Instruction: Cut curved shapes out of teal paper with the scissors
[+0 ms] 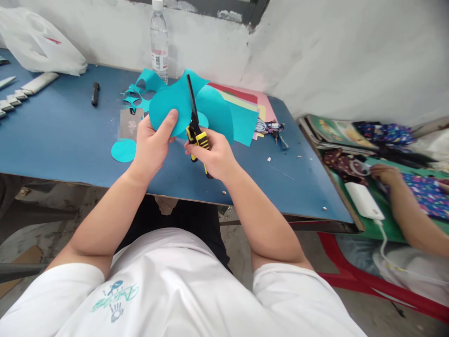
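My left hand [154, 142] pinches a turquoise sheet [171, 100] with a rounded lower edge, thumb on top. In my right hand [213, 152] are black and yellow scissors [197, 135], blades pointing up and away across the sheet's right part. Whether the blades are parted is hard to tell. Just left of my left hand, a turquoise oval piece [123, 150] lies on the blue table [77, 150], below a grey card-like object [131, 124]. Turquoise scraps with cut-out holes [135, 96] lie behind it. More turquoise sheets [243, 122] lie beyond my right hand.
A plastic bottle [159, 44] stands by the wall. A black marker [95, 94] and a white plastic bag [42, 42] are at the left. Coloured sheets [268, 110] lie behind. At the right, another person's arm [409, 206] rests near a white power bank [365, 200].
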`<act>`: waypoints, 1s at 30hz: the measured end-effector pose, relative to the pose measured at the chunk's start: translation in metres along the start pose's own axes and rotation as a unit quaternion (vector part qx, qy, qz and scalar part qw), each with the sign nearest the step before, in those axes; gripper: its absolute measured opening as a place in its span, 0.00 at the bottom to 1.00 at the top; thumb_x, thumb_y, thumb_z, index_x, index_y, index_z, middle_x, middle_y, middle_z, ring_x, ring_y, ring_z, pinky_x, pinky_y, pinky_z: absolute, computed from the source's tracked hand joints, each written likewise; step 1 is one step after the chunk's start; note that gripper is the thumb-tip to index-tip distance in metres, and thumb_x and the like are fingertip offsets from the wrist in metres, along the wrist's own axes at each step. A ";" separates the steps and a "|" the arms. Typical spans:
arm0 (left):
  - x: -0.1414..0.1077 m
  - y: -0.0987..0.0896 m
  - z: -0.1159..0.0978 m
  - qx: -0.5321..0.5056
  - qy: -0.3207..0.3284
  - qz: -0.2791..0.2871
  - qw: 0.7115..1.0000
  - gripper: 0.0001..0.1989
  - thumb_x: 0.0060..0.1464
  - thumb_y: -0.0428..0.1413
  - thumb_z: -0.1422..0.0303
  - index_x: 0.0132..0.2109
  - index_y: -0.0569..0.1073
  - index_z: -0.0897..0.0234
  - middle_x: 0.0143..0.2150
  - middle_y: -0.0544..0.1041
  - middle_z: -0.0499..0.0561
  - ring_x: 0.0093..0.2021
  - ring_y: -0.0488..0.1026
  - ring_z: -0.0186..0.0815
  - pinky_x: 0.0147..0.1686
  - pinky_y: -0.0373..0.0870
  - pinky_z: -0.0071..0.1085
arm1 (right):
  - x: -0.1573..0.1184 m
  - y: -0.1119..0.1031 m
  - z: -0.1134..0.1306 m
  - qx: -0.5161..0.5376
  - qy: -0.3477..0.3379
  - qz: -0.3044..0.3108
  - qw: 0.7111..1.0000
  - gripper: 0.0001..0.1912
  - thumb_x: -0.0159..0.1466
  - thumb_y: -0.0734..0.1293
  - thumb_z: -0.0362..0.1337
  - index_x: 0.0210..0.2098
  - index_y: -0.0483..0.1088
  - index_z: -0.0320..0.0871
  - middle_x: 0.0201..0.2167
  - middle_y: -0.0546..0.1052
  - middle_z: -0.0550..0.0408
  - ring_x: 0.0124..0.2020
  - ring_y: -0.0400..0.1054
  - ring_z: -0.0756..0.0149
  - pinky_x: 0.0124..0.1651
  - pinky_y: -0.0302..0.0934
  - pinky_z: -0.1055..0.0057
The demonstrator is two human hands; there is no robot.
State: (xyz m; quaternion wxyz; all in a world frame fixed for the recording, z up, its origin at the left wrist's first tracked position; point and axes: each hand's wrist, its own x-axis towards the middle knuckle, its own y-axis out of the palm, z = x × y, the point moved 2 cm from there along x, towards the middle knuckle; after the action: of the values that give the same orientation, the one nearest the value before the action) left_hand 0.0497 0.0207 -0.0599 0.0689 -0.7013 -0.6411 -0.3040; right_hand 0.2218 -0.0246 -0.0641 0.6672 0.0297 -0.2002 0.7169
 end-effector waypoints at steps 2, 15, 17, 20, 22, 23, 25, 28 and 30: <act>0.000 0.000 -0.001 -0.009 -0.005 -0.004 1.000 0.34 0.57 0.76 0.39 0.30 0.68 0.58 0.26 0.64 0.43 0.24 0.61 0.30 0.22 0.63 0.30 | 0.000 0.000 0.000 0.003 0.000 -0.002 1.000 0.11 0.64 0.75 0.46 0.40 0.76 0.47 0.34 0.80 0.55 0.35 0.75 0.59 0.42 0.68 0.59; -0.001 -0.001 -0.001 -0.031 -0.016 -0.025 0.999 0.34 0.57 0.77 0.42 0.29 0.67 0.60 0.27 0.63 0.43 0.24 0.60 0.28 0.22 0.62 0.27 | -0.001 0.000 0.006 -0.007 0.001 -0.006 1.000 0.14 0.61 0.74 0.49 0.39 0.75 0.47 0.34 0.81 0.55 0.35 0.75 0.58 0.41 0.67 0.59; 0.000 -0.001 -0.001 -0.034 -0.013 -0.027 0.999 0.34 0.57 0.78 0.43 0.28 0.66 0.60 0.27 0.62 0.43 0.24 0.60 0.27 0.21 0.61 0.27 | -0.001 0.000 0.006 -0.008 0.004 -0.004 1.000 0.14 0.61 0.74 0.49 0.39 0.75 0.47 0.33 0.81 0.55 0.35 0.75 0.58 0.41 0.67 0.59; -0.001 -0.001 -0.003 -0.037 -0.011 -0.018 0.999 0.34 0.60 0.77 0.45 0.28 0.65 0.60 0.27 0.60 0.43 0.24 0.59 0.27 0.21 0.61 0.28 | -0.001 -0.001 0.003 -0.015 0.004 0.001 1.000 0.13 0.62 0.74 0.48 0.39 0.75 0.47 0.32 0.80 0.55 0.34 0.75 0.59 0.40 0.66 0.59; -0.001 -0.001 -0.004 -0.048 -0.016 -0.022 0.998 0.34 0.59 0.78 0.47 0.29 0.64 0.60 0.27 0.60 0.43 0.24 0.58 0.27 0.21 0.59 0.28 | 0.000 -0.001 0.001 -0.017 0.004 0.003 1.000 0.11 0.63 0.74 0.47 0.39 0.75 0.47 0.32 0.80 0.56 0.34 0.74 0.59 0.40 0.67 0.59; -0.001 -0.001 -0.005 -0.056 -0.020 -0.028 0.998 0.34 0.59 0.79 0.48 0.29 0.64 0.60 0.27 0.60 0.43 0.25 0.58 0.27 0.21 0.59 0.28 | 0.000 -0.001 0.000 -0.017 0.004 0.004 1.000 0.11 0.63 0.75 0.46 0.39 0.75 0.47 0.32 0.80 0.56 0.35 0.74 0.59 0.40 0.67 0.59; -0.001 -0.001 -0.006 -0.065 -0.027 -0.038 0.997 0.34 0.57 0.80 0.48 0.29 0.65 0.60 0.27 0.61 0.44 0.26 0.58 0.27 0.21 0.57 0.28 | 0.001 0.000 -0.001 -0.016 0.003 0.005 1.000 0.11 0.63 0.75 0.46 0.38 0.74 0.47 0.32 0.79 0.56 0.35 0.74 0.58 0.40 0.67 0.59; 0.001 -0.001 -0.004 -0.065 -0.022 -0.035 0.997 0.35 0.54 0.81 0.44 0.29 0.66 0.60 0.27 0.61 0.44 0.26 0.56 0.27 0.22 0.55 0.30 | 0.001 0.000 -0.002 -0.017 -0.001 0.007 1.000 0.11 0.63 0.74 0.46 0.38 0.74 0.48 0.32 0.79 0.55 0.35 0.74 0.57 0.40 0.67 0.58; 0.004 -0.002 0.000 -0.063 -0.010 -0.033 0.997 0.38 0.52 0.80 0.39 0.28 0.65 0.59 0.27 0.59 0.45 0.26 0.55 0.28 0.21 0.53 0.31 | 0.001 0.000 -0.002 -0.017 0.000 0.004 1.000 0.11 0.63 0.74 0.46 0.38 0.74 0.48 0.32 0.79 0.55 0.35 0.74 0.57 0.40 0.67 0.59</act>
State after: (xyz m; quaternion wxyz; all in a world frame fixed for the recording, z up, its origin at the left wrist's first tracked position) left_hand 0.0483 0.0242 -0.0589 0.0078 -0.6860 -0.6439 -0.3389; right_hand 0.2217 -0.0232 -0.0654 0.6644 0.0173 -0.2125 0.7163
